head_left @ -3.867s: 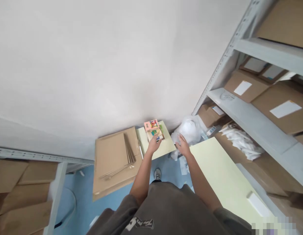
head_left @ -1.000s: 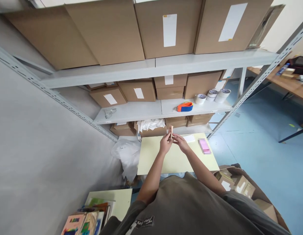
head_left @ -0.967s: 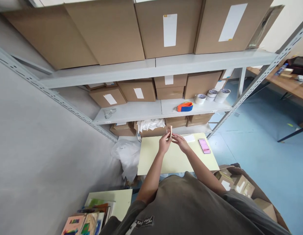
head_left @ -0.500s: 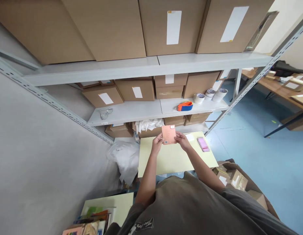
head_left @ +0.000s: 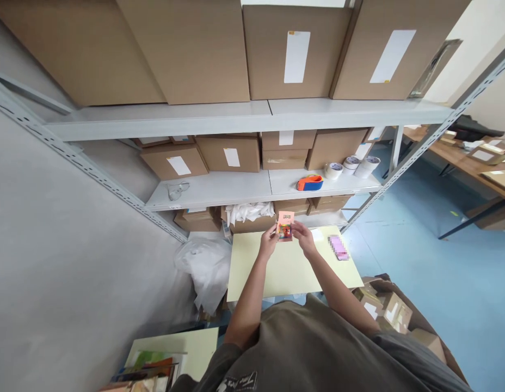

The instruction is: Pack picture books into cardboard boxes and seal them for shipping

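Note:
A small pink book (head_left: 285, 219) with a colourful picture on its cover is held up over the pale yellow table (head_left: 252, 267). My left hand (head_left: 269, 242) pinches it at the left edge, fingers closed. At the opposite edge are the bent fingers of my right hand (head_left: 303, 239), which grip or touch the book there. A white piece (head_left: 317, 234) lies on the table just behind my right hand. Farther right on the same tabletop is a blurred-out purple item (head_left: 338, 247).
A metal shelf (head_left: 232, 188) ahead bears cardboard boxes (head_left: 228, 153), an orange and blue strap roll (head_left: 310, 183), tape rolls (head_left: 333, 171) and clear glasses (head_left: 178, 190). White plastic (head_left: 207, 267) hangs left of the table. A large carton (head_left: 434, 321) with boxes stands right.
The book has been turned: its plain side with a barcode showed before, and the picture cover faces me now. Both hands have shifted slightly, and the view has tilted a little.

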Tool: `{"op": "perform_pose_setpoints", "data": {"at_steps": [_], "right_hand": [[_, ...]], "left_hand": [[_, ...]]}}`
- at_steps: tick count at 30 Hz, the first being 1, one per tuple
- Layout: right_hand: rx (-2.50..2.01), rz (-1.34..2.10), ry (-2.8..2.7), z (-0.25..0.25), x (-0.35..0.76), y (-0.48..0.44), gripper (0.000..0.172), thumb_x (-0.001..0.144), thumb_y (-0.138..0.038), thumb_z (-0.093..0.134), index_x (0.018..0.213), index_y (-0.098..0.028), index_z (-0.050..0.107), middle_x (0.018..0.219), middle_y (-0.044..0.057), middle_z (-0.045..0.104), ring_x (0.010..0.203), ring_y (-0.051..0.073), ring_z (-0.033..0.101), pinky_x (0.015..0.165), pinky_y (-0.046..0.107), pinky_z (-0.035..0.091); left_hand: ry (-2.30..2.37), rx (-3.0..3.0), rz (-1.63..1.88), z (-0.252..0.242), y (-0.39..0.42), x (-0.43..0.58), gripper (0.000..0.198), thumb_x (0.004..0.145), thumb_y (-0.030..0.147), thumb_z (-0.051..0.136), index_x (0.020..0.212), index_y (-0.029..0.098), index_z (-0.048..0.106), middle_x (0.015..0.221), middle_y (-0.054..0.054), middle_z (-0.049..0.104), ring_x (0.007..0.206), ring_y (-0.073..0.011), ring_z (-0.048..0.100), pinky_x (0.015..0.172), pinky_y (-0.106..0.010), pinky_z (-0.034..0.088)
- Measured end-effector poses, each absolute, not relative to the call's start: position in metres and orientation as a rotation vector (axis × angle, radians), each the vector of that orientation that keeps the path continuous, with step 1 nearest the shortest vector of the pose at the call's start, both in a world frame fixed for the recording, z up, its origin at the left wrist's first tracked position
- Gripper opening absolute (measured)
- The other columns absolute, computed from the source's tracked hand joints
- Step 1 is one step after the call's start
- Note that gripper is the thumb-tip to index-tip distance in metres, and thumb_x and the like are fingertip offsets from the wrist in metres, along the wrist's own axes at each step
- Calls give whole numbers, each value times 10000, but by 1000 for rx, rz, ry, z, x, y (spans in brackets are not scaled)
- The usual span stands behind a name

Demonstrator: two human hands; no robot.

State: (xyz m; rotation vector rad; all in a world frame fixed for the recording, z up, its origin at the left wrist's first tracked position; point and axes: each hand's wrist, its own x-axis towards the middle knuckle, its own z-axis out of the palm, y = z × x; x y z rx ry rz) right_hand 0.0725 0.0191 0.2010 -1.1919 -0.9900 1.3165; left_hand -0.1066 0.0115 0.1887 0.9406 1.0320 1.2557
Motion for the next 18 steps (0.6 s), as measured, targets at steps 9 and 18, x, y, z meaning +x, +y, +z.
{"op": "perform_pose_setpoints", "data": {"at_steps": [9, 18], "right_hand": [[-1182, 1485, -930, 183, 83, 29, 502, 652, -385, 833, 1124, -248, 730, 938, 13, 758, 852, 226, 694, 778, 400, 581], [-1318, 1660, -843, 96, 55, 51, 522, 586, -352, 852, 1089, -265, 737, 909, 23, 767, 888, 264, 725, 799, 431, 597]], "left_hand": [[1106, 880, 1224, 162, 10, -133, 715, 723, 405, 918, 1379, 183, 741, 1194, -116, 784, 937, -223, 755, 782, -299, 583], [1260, 685, 1141, 81, 18, -158, 748, 685, 376, 944, 1365, 142, 737, 1101, -120, 804, 918, -260, 782, 810, -377, 630]]}}
